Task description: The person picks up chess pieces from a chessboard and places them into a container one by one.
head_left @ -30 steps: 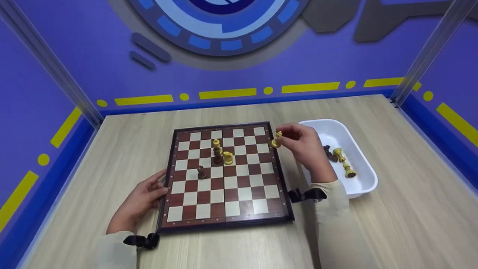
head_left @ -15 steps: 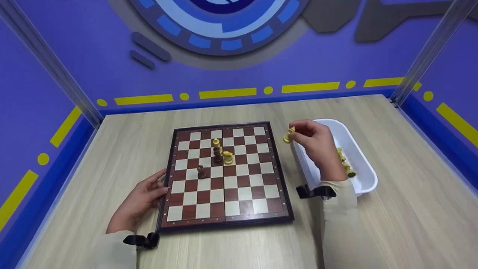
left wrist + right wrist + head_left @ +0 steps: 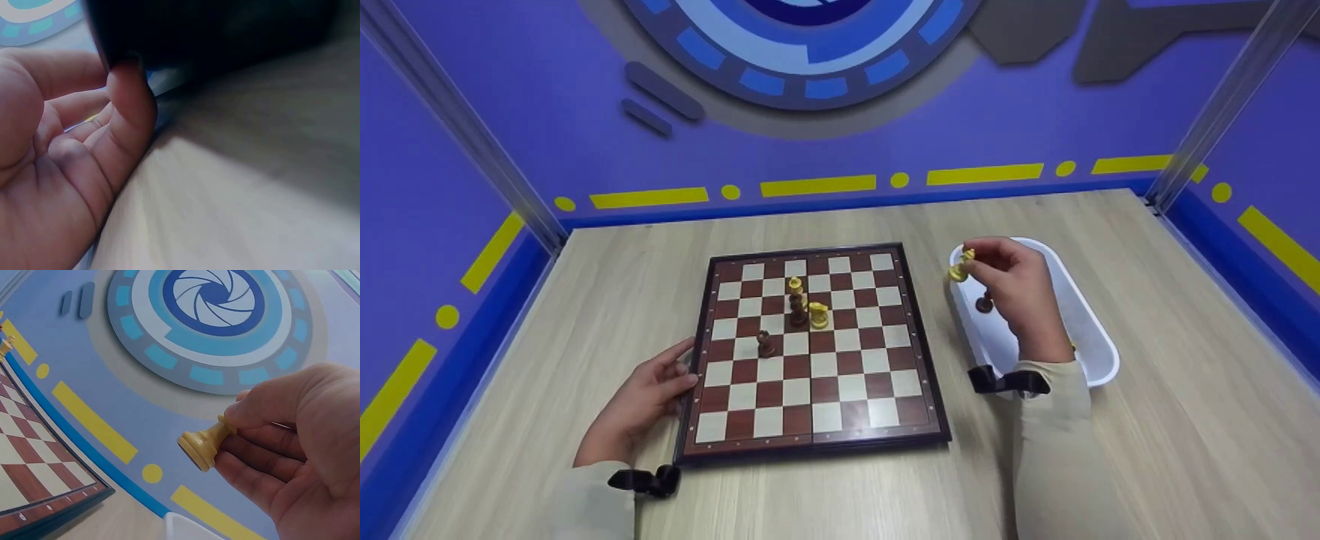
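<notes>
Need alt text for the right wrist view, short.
A right hand pinches a pale yellow chess piece by its top, base pointing left, in the air. Behind it is a blue wall with a circular emblem; a chessboard corner shows lower left.

Bare light-wood desk (image 3: 1185,420) lies open right of the white plastic tub (image 3: 1099,352). On the brown-and-cream chessboard (image 3: 840,390), near rows stand free; a cluster of yellow and brown chess pieces (image 3: 802,304) blocks the middle.
</notes>
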